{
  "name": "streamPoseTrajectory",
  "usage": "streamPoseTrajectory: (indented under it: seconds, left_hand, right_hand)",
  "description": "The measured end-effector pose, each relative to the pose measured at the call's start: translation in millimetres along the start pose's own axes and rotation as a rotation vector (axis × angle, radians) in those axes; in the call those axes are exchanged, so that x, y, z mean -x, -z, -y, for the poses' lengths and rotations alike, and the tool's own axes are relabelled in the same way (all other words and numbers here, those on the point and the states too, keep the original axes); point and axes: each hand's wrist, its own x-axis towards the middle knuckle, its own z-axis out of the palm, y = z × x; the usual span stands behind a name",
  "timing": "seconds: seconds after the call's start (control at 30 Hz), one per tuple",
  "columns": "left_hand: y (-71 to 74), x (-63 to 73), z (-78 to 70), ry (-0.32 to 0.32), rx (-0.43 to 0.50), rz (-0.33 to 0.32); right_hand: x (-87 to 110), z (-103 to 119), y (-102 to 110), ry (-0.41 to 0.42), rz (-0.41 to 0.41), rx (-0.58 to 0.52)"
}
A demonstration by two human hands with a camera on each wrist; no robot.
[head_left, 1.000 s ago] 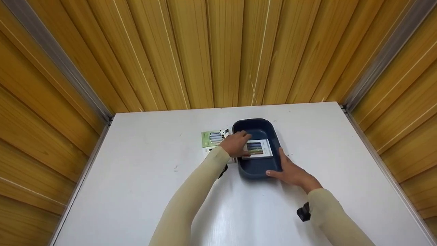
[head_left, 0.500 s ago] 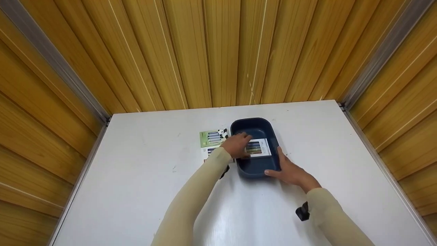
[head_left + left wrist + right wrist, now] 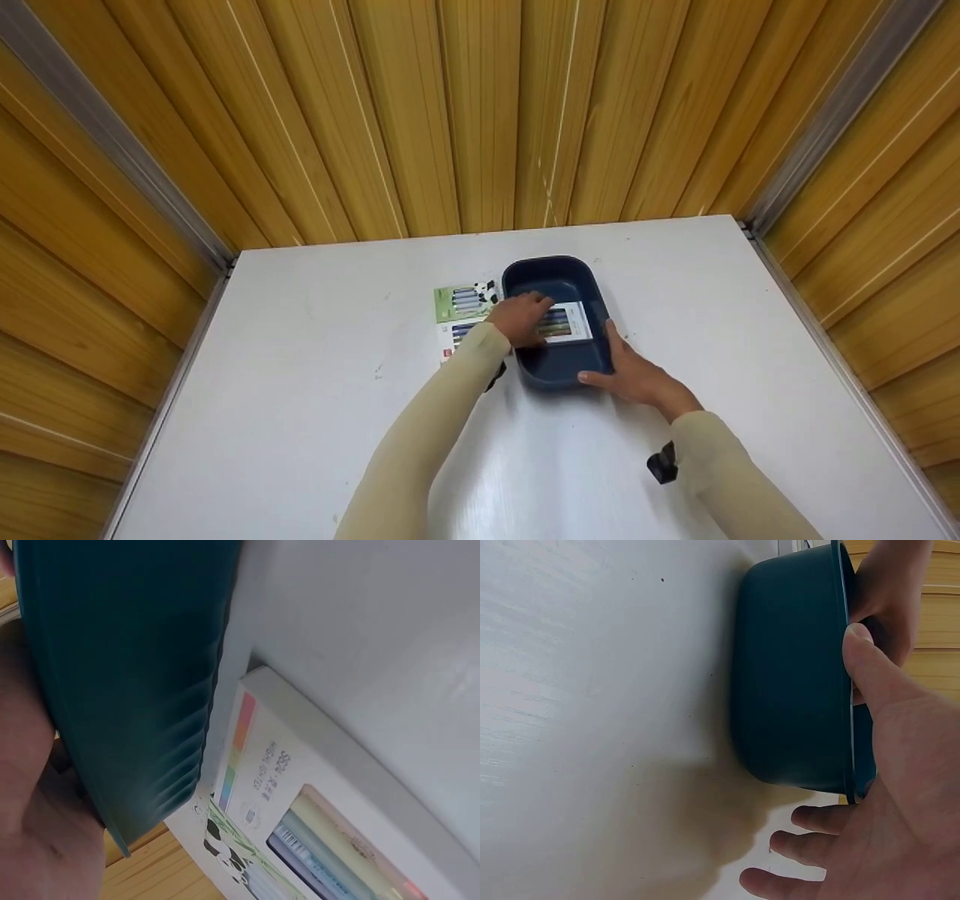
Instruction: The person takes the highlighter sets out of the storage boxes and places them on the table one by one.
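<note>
A dark blue plastic bin (image 3: 559, 367) sits on the white table. My left hand (image 3: 516, 319) reaches over its left rim and grips the left end of a white windowed box of coloured highlighters (image 3: 579, 322) inside it. The bin's wall (image 3: 127, 690) hides the left fingertips in the left wrist view. At the bin's near right corner is my right hand (image 3: 637, 375), its thumb on the rim and forefinger along the right side. In the right wrist view the other fingers (image 3: 802, 847) extend fairly straight, apart from the bin.
Left of the bin lies a green panda-print pack of pens (image 3: 452, 304). Nearer me is another white highlighter box (image 3: 262, 757), partly under my left forearm. Yellow wood-look panels (image 3: 480, 112) enclose the table (image 3: 285, 397) at the back and sides.
The whole view has shifted slightly. My left hand and forearm sit a little further right relative to the bin, showing more of the box on the table. The right hand keeps its place.
</note>
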Motion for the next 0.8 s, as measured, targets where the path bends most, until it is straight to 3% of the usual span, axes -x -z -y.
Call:
streamPoseTrajectory:
  seconds: [0.53, 0.8]
  left_hand:
    - [-7.6, -5.3, -3.1, -0.033, -0.117, -0.053]
    - [-10.9, -8.7, -3.4, -0.036, -0.134, -0.044]
  right_hand:
    - [1.2, 1.6, 0.1, -0.007, -0.004, 0.003]
    - [1.3, -0.7, 0.0, -0.005, -0.002, -0.009]
